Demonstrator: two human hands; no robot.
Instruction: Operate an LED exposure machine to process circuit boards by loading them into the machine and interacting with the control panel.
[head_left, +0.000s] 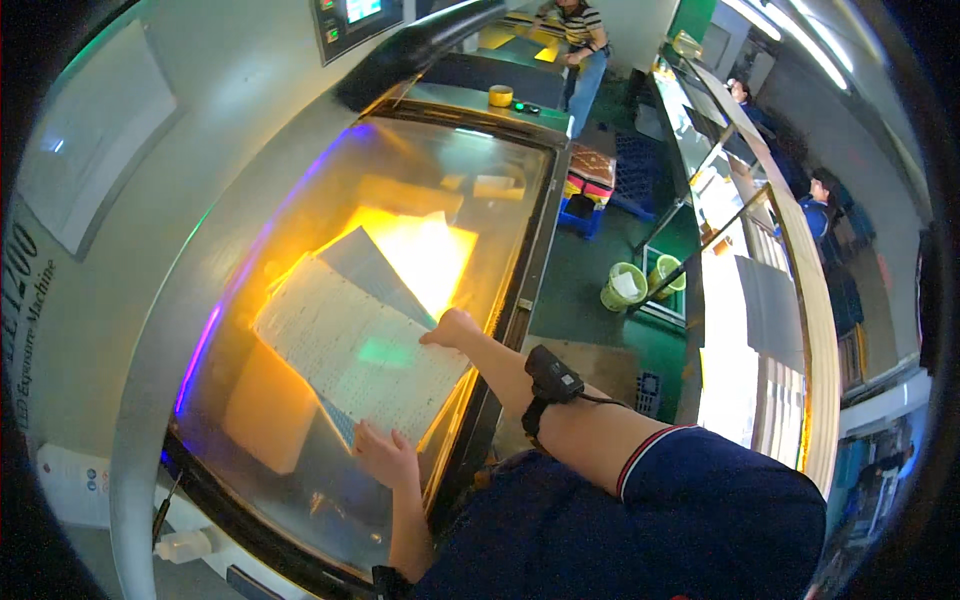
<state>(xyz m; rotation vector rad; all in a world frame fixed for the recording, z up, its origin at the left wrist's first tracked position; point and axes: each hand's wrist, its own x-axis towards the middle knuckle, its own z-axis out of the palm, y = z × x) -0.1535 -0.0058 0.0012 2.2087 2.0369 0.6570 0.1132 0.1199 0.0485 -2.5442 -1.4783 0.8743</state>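
Note:
A pale rectangular sheet (330,320) with rows of small dark marks lies at an angle on a glass-topped lit bed. From under its far edge juts a grey sheet (375,265), and a bluish strip shows along the near-left edge. My right hand (455,330) reaches over to the right side, its fingers closed at the edge where the sheets meet. At the near edge, my left hand (385,455) rests with thumb and fingers apart, touching the pale sheet. What lies beneath its palm is hidden.
The bed's dark frame (540,240) borders the glass. Beyond it stand a yellow tape roll (500,96) and a person (585,50) at another table. Green baskets (625,287) stand on the floor by a lit rack (745,330) on the right. A white bottle (185,545) is lower left.

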